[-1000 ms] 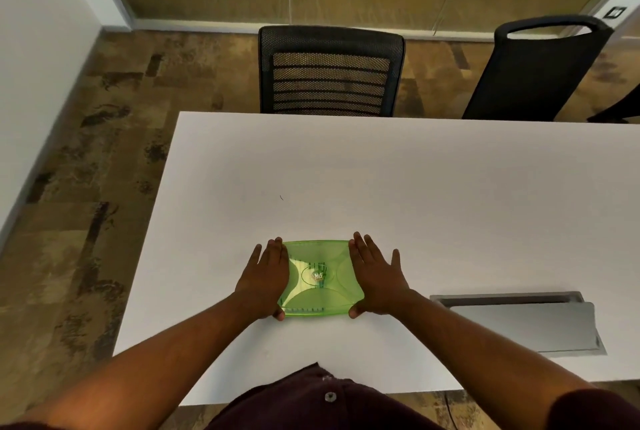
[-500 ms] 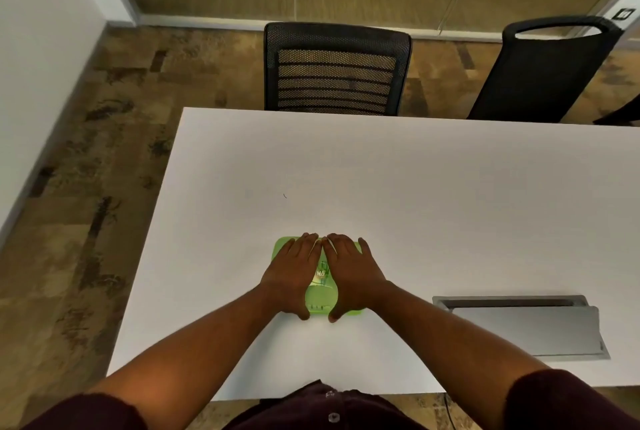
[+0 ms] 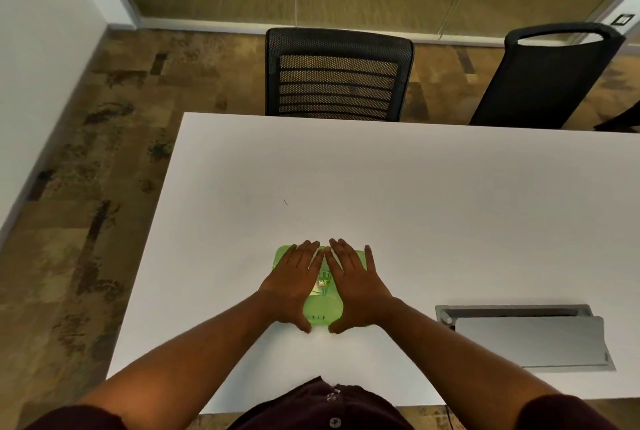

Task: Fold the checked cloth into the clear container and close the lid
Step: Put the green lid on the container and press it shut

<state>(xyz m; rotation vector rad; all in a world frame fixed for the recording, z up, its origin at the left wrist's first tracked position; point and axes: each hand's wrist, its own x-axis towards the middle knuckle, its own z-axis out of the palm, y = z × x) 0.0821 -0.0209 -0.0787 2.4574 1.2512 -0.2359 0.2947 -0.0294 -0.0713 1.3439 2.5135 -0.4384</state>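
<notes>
Both flat hands cover most of the green container's lid (image 3: 322, 315); beneath the fingers (image 3: 304, 256), its contents perhaps stay unseen.

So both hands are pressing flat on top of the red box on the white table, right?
Not quite: the box is green, not red. The head view shows the left hand and the right hand lying flat on top of it on the white table.

container (image 3: 323, 311) clear green | table (image 3: 415, 207) white | chairs (image 3: 337, 77) black, mesh | floor (image 3: 104, 138) mottled brown | sleeves (image 3: 571, 412) maroon | flap (image 3: 530, 341) grey, 3 o'clock
</notes>
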